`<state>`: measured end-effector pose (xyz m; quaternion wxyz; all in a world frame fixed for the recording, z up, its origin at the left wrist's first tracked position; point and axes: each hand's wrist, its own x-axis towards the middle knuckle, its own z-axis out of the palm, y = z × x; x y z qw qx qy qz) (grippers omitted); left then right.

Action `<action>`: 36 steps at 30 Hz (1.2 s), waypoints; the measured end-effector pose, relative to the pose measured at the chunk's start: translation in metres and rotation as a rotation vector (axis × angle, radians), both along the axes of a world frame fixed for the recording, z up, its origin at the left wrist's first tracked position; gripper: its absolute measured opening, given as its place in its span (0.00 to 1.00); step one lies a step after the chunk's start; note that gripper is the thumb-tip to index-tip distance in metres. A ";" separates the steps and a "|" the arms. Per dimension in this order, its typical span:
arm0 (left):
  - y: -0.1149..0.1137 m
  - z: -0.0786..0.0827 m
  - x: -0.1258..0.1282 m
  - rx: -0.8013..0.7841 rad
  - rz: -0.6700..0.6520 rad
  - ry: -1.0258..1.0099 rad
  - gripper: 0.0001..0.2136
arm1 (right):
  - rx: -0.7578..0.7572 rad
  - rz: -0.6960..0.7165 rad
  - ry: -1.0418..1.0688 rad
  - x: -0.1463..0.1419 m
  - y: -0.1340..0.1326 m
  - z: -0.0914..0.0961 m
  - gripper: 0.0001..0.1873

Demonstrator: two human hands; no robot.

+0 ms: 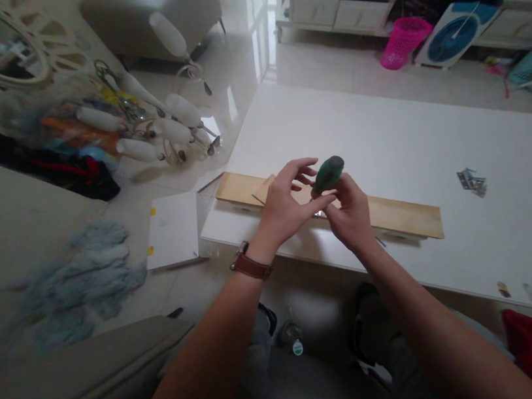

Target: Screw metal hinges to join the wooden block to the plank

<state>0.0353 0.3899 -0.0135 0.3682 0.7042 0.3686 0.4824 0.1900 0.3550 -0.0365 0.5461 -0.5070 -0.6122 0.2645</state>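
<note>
A screwdriver (pixel 328 174) with a green handle and a dark butt end points up toward me, its shaft hidden by my hands. My right hand (pixel 351 210) is closed around the lower part of its handle. Fingers apart and curved, my left hand (pixel 291 206) is beside the handle, its thumb stretched out below it toward my right hand. Beneath both hands lies a long light-brown wooden board (pixel 404 216). A small shiny metal piece (pixel 318 214) shows on the board's near side, partly covered by my fingers.
The board rests on a large white panel (pixel 400 134). Metal hardware (pixel 472 182) lies in a pile at right. A smaller white panel (pixel 172 229) is on the floor at left, near a lamp (pixel 170 117) and grey-blue cloth (pixel 98 276). A clear bottle (pixel 292 336) stands between my feet.
</note>
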 end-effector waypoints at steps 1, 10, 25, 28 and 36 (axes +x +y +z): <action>0.000 0.000 0.000 -0.011 -0.007 -0.010 0.25 | 0.006 -0.011 0.014 0.000 0.000 0.001 0.13; 0.004 -0.001 -0.001 -0.084 0.030 -0.036 0.11 | 0.127 -0.206 0.068 0.030 0.001 0.010 0.25; -0.016 -0.007 0.029 0.035 -0.017 0.145 0.13 | -0.046 -0.249 -0.295 0.122 -0.076 0.004 0.15; -0.017 -0.011 0.033 0.074 -0.039 0.175 0.13 | -0.039 -0.168 -0.390 0.122 -0.081 0.005 0.10; -0.016 -0.017 0.037 0.075 -0.052 0.221 0.13 | -0.124 -0.108 -0.414 0.119 -0.073 0.000 0.11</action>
